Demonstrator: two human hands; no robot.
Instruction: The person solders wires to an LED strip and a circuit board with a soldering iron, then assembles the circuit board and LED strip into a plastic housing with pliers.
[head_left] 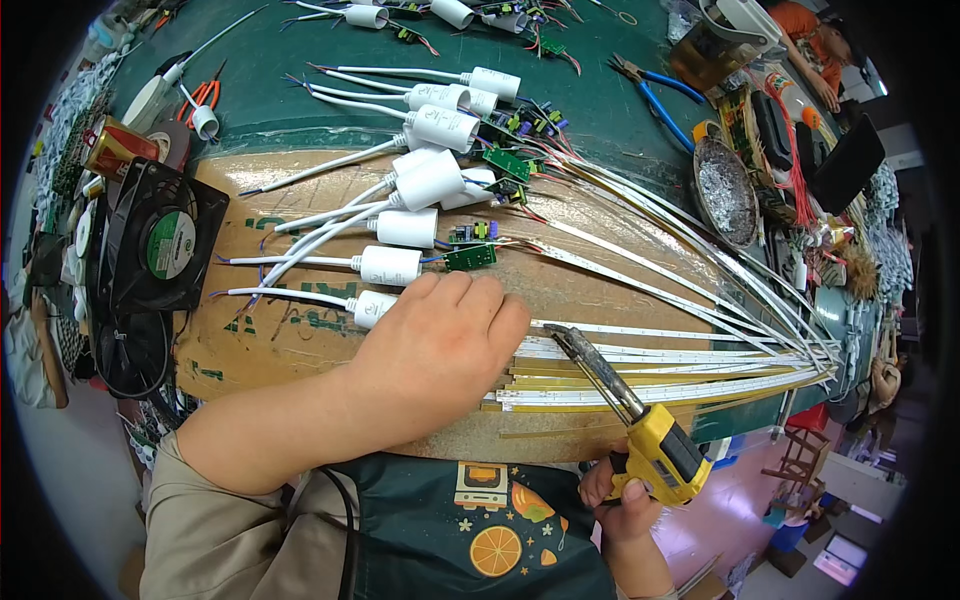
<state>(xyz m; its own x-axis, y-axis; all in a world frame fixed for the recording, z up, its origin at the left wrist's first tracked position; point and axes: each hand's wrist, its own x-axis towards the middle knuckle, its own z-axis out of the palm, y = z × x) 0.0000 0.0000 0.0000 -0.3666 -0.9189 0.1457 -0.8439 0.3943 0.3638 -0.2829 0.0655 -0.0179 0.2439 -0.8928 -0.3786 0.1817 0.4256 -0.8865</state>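
My right hand (622,500) grips a yellow-and-black soldering gun (668,458). Its dark metal tip lies by the near ends of thin white LED strips (660,355), just right of my left hand (440,335). That left hand is closed, knuckles up, and what its fingers hold is hidden beneath it. A white cylindrical lamp cap (370,309) with a white cable shows beside its wrist. Beyond the knuckles lie another cap (390,265) and its green circuit board (470,258). Several strips farther off are wired to such boards.
Brown cardboard (290,180) covers part of the green table (280,50). At left stands a black fan (165,240). Blue-handled cutters (655,85) and a round dish of silvery bits (728,190) lie far right. Another person (815,50) sits at the upper right.
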